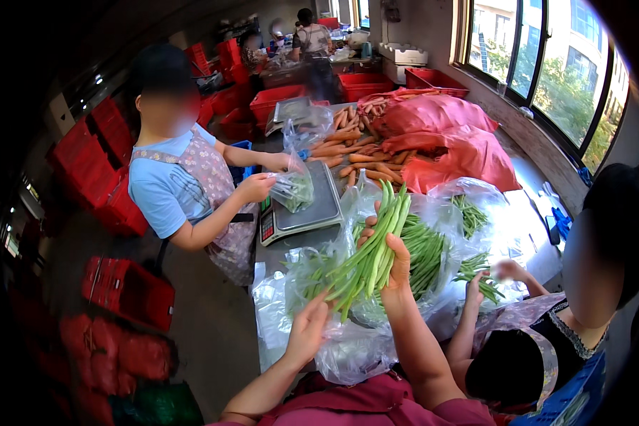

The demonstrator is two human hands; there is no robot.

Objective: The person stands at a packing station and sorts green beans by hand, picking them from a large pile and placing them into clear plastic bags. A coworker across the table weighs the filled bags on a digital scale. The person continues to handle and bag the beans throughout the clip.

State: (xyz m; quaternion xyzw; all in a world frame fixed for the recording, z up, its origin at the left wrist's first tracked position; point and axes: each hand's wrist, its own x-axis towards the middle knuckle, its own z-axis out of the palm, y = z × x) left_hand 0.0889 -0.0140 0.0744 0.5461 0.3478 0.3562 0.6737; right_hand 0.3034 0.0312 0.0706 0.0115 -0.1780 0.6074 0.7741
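My right hand (396,264) is wrapped round a thick bunch of long green beans (366,259), held upright and slightly tilted above the table. Its thumb lies on the near side and the fingers curl round the far side. My left hand (309,330) is closed at the lower left ends of the bunch, beside a clear plastic bag (355,351); what its fingers pinch is hidden. Behind the bunch, a heap of green beans (426,248) lies in a large clear plastic bag (444,213).
At left a co-worker holds a bagged bundle of greens (295,190) over a digital scale (302,206). Another co-worker at right handles green beans (486,284). Carrots (369,160) and red mesh sacks (447,142) fill the far table. Red crates (131,291) stand on the floor.
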